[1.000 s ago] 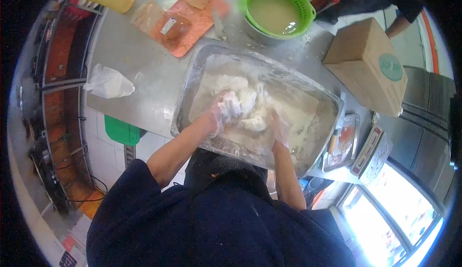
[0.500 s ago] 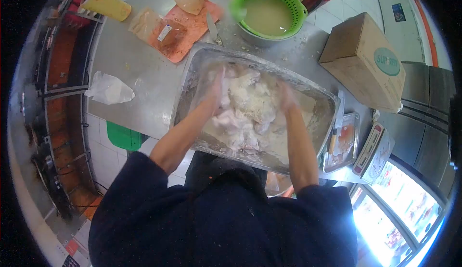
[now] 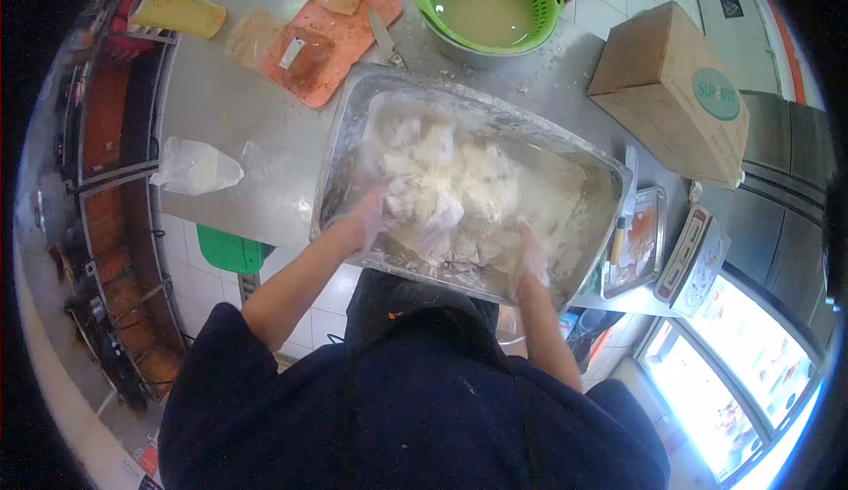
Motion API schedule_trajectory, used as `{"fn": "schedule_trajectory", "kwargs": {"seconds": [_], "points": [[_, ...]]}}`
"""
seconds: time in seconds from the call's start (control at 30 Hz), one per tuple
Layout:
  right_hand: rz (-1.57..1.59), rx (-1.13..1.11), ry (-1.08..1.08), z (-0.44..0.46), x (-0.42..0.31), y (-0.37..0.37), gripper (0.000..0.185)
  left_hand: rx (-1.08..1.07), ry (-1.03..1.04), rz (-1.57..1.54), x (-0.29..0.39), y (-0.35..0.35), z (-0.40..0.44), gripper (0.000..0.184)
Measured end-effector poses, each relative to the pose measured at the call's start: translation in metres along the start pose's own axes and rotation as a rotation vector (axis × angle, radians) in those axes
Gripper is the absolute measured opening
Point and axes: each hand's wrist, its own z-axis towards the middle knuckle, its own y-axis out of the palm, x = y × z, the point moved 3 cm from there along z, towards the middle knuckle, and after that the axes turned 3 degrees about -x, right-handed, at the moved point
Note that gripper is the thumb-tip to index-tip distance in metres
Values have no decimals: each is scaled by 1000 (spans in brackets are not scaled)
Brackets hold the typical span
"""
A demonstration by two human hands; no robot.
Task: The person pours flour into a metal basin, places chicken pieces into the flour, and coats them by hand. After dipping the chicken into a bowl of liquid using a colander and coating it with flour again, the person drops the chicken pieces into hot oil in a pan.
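A large metal tub holds white flour and several flour-coated pieces, blurred by motion. At the tub's near left side, my left hand is beside the coated pieces, its fingers smeared. My right hand is low in the right part of the tub, to the right of the pieces and also blurred. Whether either hand grips anything cannot be made out.
Behind the tub are a green colander in a bowl of cloudy liquid, an orange board and a knife. A cardboard box, metal tray and scale stand right. A white bag lies left.
Both hands have moved down toward the tub's near edge since half a second ago. The coated pieces have shifted and spread within the tub.
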Motion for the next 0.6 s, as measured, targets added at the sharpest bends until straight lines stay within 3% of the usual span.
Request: {"fn": "schedule_trajectory", "kwargs": {"seconds": [0.03,0.07,0.2,0.27,0.3,0.37,0.43,0.5,0.53,0.6], "points": [[253,9,138,2,34,22,61,-19,-27,-21,-3,7,2,47],[1169,1,407,-10,15,49,65,-41,-56,-39,-5,15,5,46],[1212,37,446,11,-52,69,65,-46,-33,-183,-10,49,14,41],[1178,-131,331,12,-75,53,59,-247,83,-69,-3,46,16,40],[1171,-141,327,15,-80,42,59,-244,92,-75,2,40,18,40],[411,-94,-90,8,-85,12,53,-67,391,351,8,17,10,44],[388,-6,-182,2,-90,-26,51,101,676,790,15,7,-4,50],[425,232,-59,26,-65,-59,56,204,858,1001,54,17,-10,53],[424,223,-56,38,-54,-57,56,251,631,1318,72,29,-17,61],[516,206,-133,80,-49,-60,63,301,389,1620,88,49,-5,70]]}}
